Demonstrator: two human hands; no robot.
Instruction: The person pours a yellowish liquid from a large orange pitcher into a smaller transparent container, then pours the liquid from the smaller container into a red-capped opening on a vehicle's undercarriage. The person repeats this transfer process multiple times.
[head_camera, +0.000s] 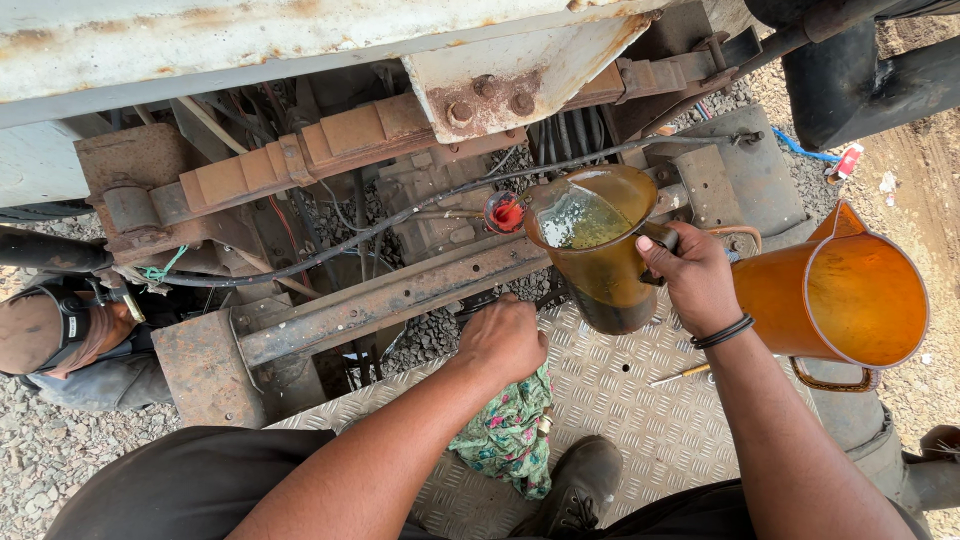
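My right hand (695, 275) grips the handle of a brownish see-through jug (600, 250) that holds yellowish liquid. The jug tilts toward a small red funnel (505, 212) set among the rusty frame parts of a vehicle. My left hand (503, 340) is closed in a fist over a flowered green rag (508, 435), which lies on the chequer-plate metal (620, 400). Whether the left fingers also press on the rusty beam below is hidden.
A second, orange jug (850, 295) stands at the right, beside my right forearm. A rusty leaf spring (300, 150) and black cables cross the top. Another person (60, 340) crouches at the left on gravel. My shoe (580, 485) rests on the plate near a screwdriver (680, 375).
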